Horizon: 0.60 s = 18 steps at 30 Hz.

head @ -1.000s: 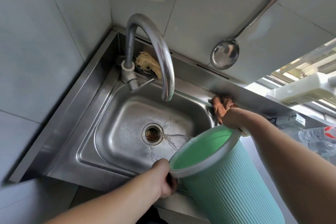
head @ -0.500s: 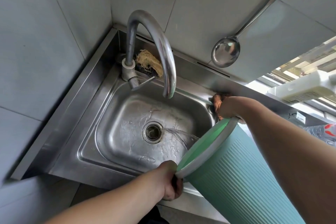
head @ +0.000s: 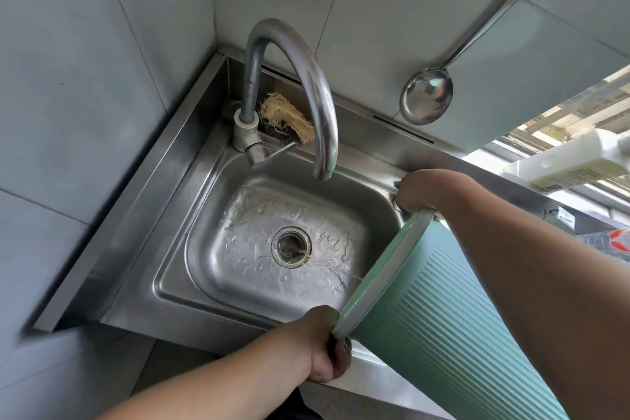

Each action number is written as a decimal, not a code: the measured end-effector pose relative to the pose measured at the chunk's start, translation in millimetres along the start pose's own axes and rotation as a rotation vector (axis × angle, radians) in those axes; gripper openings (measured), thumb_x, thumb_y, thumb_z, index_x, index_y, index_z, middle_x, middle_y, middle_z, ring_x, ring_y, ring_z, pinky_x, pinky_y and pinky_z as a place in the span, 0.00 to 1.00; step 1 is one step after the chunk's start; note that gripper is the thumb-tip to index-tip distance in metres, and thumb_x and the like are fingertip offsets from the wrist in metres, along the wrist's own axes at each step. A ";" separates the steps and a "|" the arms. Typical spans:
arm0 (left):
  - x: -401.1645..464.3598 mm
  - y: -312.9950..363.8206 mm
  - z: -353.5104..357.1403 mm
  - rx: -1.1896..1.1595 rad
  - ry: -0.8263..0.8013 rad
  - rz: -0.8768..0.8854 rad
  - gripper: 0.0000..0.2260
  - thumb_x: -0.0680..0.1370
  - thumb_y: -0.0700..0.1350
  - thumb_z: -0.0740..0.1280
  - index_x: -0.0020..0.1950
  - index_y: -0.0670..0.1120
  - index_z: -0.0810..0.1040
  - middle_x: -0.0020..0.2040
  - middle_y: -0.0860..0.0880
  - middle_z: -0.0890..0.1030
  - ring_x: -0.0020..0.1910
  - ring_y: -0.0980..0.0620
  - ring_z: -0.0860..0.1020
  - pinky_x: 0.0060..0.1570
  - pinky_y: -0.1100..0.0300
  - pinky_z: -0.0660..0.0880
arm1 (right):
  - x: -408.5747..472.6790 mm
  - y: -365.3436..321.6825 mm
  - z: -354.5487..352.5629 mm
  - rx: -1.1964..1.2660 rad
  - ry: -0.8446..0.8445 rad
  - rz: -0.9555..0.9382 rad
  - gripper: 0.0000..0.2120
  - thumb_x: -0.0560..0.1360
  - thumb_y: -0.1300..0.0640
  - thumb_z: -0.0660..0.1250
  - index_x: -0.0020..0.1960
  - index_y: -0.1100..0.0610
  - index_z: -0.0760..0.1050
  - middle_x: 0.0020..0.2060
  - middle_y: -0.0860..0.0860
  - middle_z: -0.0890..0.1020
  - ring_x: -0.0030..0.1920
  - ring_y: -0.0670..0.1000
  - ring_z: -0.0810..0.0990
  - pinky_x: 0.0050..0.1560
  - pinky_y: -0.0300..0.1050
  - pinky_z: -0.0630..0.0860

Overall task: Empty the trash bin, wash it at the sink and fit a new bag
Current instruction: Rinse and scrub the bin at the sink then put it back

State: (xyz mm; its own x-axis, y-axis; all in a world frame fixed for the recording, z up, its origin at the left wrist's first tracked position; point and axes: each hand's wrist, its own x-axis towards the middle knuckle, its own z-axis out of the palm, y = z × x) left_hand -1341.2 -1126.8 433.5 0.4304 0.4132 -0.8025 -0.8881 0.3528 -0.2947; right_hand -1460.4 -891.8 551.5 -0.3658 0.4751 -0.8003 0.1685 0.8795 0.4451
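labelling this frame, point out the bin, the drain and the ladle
bin [head: 443, 324], head view, on its ribbed side wall
drain [head: 291, 246], head view, on the strainer's middle
ladle [head: 426, 98], head view, on its bowl

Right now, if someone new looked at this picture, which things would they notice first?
The ribbed green trash bin at lower right, tipped mouth-first over the steel sink, with the left hand and right hand gripping its rim. Then the tall curved faucet, and a ladle hanging on the wall.
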 end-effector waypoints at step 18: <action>-55.2 32.1 -0.4 -0.135 0.179 0.353 0.12 0.77 0.37 0.58 0.36 0.43 0.77 0.20 0.49 0.71 0.14 0.55 0.66 0.15 0.70 0.65 | -55.9 1.1 -29.5 0.330 0.201 0.009 0.13 0.79 0.65 0.58 0.54 0.64 0.80 0.53 0.57 0.83 0.50 0.58 0.81 0.52 0.47 0.77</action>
State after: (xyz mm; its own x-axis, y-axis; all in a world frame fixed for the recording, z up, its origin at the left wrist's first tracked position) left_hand -1393.6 -1138.7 468.2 0.0718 0.3323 -0.9404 -0.9944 0.0973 -0.0415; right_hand -1466.7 -918.2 608.6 -0.5291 0.4971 -0.6877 0.4466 0.8523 0.2724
